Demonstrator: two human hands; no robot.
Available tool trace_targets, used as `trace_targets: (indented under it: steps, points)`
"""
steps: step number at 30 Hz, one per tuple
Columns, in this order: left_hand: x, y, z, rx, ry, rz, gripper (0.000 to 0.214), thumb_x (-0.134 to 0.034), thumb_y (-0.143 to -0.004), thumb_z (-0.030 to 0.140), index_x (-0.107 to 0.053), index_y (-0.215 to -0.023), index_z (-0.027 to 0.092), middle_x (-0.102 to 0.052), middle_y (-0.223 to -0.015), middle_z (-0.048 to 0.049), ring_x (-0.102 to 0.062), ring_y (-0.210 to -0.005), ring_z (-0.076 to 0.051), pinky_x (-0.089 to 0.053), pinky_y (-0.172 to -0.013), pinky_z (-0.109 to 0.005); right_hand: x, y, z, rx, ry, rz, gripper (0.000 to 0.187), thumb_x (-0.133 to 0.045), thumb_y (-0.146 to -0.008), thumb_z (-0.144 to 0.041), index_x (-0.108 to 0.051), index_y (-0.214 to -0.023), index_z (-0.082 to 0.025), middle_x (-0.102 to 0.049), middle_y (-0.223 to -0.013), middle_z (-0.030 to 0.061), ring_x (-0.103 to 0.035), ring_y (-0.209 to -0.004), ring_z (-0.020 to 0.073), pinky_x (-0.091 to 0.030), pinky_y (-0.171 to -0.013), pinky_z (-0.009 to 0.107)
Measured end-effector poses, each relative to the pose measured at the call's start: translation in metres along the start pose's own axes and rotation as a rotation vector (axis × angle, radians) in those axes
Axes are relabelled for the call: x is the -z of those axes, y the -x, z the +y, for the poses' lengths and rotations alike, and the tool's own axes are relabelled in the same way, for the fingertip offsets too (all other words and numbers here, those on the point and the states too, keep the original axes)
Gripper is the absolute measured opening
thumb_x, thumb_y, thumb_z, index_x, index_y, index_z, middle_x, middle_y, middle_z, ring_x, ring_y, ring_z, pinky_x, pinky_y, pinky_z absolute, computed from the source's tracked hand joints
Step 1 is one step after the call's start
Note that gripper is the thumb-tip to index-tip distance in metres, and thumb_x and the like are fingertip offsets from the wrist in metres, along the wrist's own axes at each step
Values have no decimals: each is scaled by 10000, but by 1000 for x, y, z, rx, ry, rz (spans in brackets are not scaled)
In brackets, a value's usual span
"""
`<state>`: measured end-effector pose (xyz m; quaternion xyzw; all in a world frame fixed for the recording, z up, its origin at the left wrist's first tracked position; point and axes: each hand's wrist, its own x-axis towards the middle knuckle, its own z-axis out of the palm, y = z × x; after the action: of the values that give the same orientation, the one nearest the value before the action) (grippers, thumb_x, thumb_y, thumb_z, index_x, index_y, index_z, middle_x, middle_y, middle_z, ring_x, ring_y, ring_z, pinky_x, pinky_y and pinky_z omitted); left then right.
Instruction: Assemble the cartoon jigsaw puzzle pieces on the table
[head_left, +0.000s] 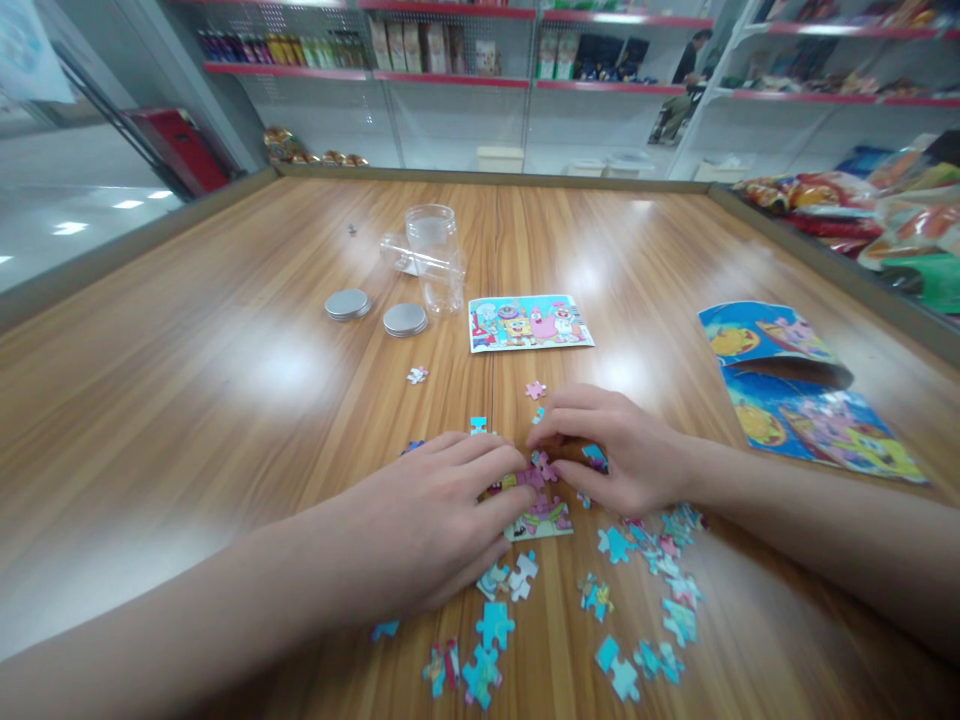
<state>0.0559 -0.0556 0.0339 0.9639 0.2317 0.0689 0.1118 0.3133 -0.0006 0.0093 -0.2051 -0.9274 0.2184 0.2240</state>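
My left hand [439, 510] lies flat on the wooden table [225, 370], its fingers stretched over a small joined patch of puzzle [541, 518]. My right hand [611, 450] curls beside it, fingertips pinched on a pink puzzle piece [541, 466] at the patch's upper edge. Loose blue and pink puzzle pieces [645, 590] lie scattered in front of and to the right of both hands. A single pink piece [535, 390] sits just beyond my right hand, and a pale piece [417, 375] lies farther left.
A cartoon reference picture [529, 322] lies beyond the hands. Two clear jars [433, 255] and two metal lids [375, 312] stand behind it. Two printed sheets [795, 390] lie at the right. Snack bags [885, 215] pile past the table's right edge; store shelves [450, 80] line the back.
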Motion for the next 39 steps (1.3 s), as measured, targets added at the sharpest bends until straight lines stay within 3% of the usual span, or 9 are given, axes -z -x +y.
trace_targets:
  steps: [9, 23, 39]
  points:
    - [-1, 0, 0, -4, -6, 6, 233, -503, -1016, 234, -625, -1197, 153, -632, -1170, -137, -600, -1184, -290, -534, -1020, -496, 1, -1, -1, -14, 56, 0, 32, -611, -859, -190, -622, -878, -166, -603, -828, 34, -520, -765, 157, -398, -689, 294]
    - [1, -1, 0, 1, -50, -55, 238, -482, -1023, 253, -608, -1196, 148, -622, -1207, -143, -601, -1180, -300, -529, -1030, -517, 1, -1, 1, -28, -14, -12, 64, -618, -845, -118, -650, -877, -165, -625, -814, 25, -546, -780, 155, -390, -710, 296]
    - [0, 1, 0, -21, -17, 1, 265, -488, -1017, 230, -612, -1239, 156, -623, -1208, -146, -593, -1189, -287, -531, -1024, -493, -1, -2, 3, -54, -12, 4, 51, -631, -893, -133, -679, -892, -149, -627, -807, 20, -546, -774, 141, -389, -722, 280]
